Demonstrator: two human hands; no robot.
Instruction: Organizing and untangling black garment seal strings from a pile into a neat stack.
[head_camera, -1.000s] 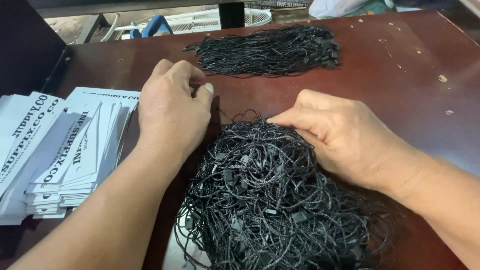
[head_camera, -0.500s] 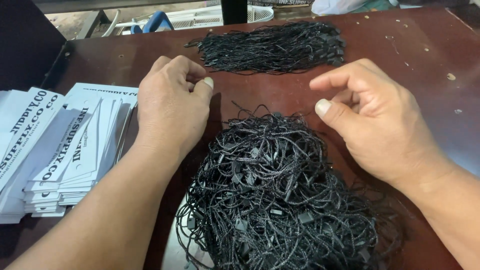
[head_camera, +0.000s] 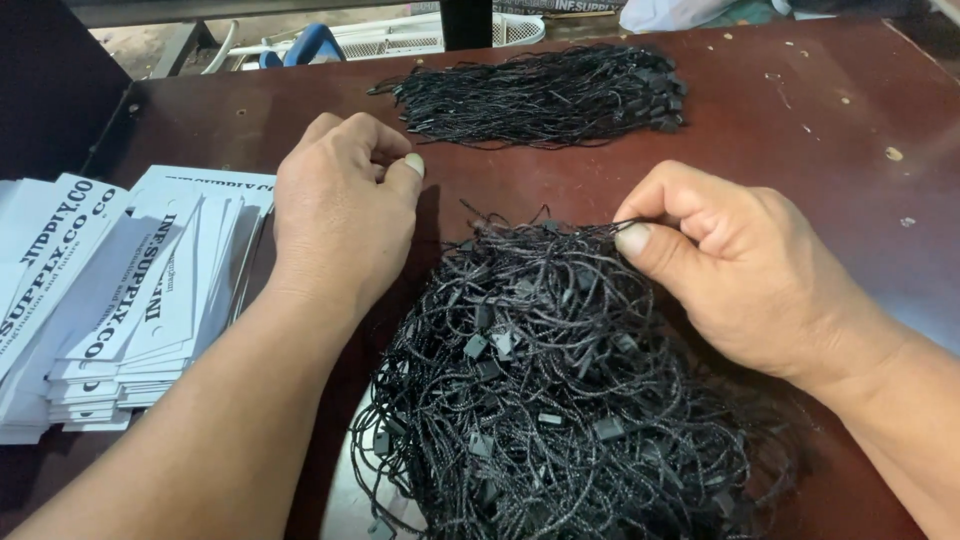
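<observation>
The right hand is at the far edge of the tangled pile of black hang-tag strings, thumb and forefinger pressed together on a few strands right at the pile's top rim, a tight pinch with nothing but thin cord in it. The rest of that heap spreads out below and to the near side of the pinch, small plastic fasteners showing among the loops. Off to the left of the pinch, the left hand rests knuckles up on the dark wooden table, fingers curled under and thumb tip against the forefinger; whether it holds anything, I cannot tell. Just beyond that hand's left side lies a fanned stack of white printed tags. Farther away, past both hands, a straightened bundle of black strings lies well apart.
</observation>
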